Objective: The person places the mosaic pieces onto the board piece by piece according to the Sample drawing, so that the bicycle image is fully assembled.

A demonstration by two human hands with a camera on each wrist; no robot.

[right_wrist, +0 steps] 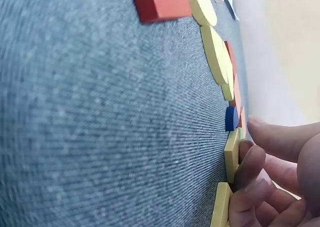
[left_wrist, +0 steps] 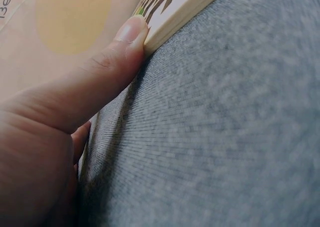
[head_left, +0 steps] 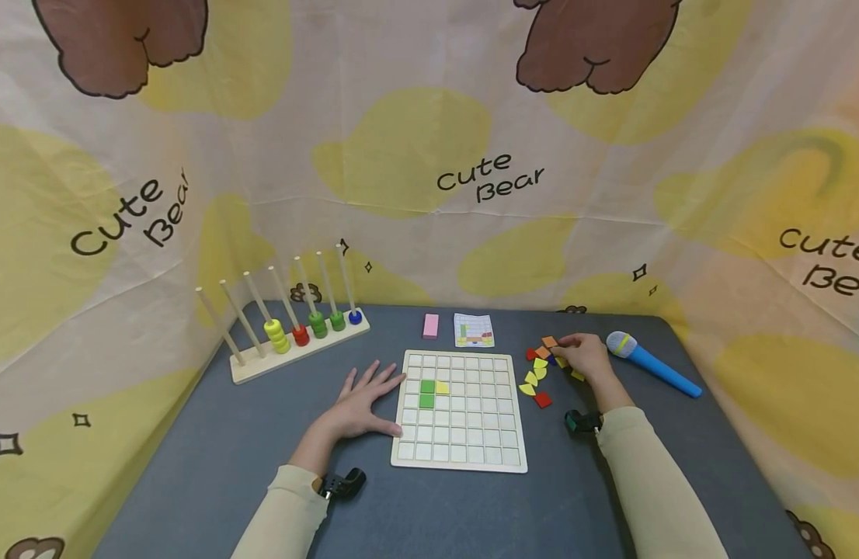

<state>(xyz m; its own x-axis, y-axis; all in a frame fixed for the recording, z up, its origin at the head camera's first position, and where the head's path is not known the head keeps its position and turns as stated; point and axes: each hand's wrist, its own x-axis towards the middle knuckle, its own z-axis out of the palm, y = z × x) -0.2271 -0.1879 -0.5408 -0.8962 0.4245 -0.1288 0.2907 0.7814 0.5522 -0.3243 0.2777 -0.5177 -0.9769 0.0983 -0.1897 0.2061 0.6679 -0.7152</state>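
Observation:
My left hand lies with fingers spread at the left edge of a white grid board. Its thumb rests on the board's edge in the left wrist view. Two green tiles and one yellow tile sit in the board's squares. To the right, my right hand reaches into a loose cluster of coloured pieces. Its bent fingers touch a yellow piece, while the thumb stands apart from them. A blue piece lies just beyond the fingertips.
A pattern card and a pink block lie behind the board. At the back left stands a peg rack with coloured beads. A blue toy microphone lies at the right. Red, orange and yellow pieces surround the right hand.

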